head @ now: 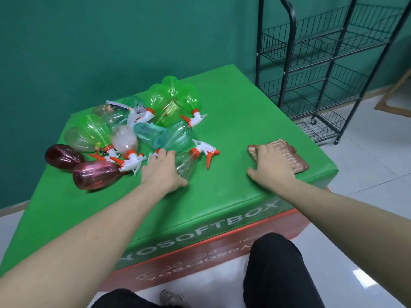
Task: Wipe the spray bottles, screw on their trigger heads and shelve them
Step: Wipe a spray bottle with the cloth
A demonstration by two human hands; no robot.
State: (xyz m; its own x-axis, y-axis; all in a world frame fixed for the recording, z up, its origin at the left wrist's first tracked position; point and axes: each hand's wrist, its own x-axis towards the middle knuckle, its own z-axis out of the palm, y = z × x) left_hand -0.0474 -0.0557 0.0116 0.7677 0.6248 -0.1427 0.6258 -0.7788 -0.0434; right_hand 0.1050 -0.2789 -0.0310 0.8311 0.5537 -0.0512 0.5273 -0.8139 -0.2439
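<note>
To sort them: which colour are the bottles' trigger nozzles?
Orange nozzles on white triggers, head view.

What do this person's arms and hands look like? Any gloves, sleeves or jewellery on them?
Both forearms are bare right up to the bottom edge of the picture, so no sleeves show. The left hand and the right hand wear no gloves, and no watch or bracelet shows at either wrist. I can make out no rings. Lower down, the legs are in dark trousers.

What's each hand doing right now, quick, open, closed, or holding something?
Left hand: gripping the clear plastic spray bottle lying on the green padded box.
Right hand: open, fingers resting on the brown folded cloth.
</note>
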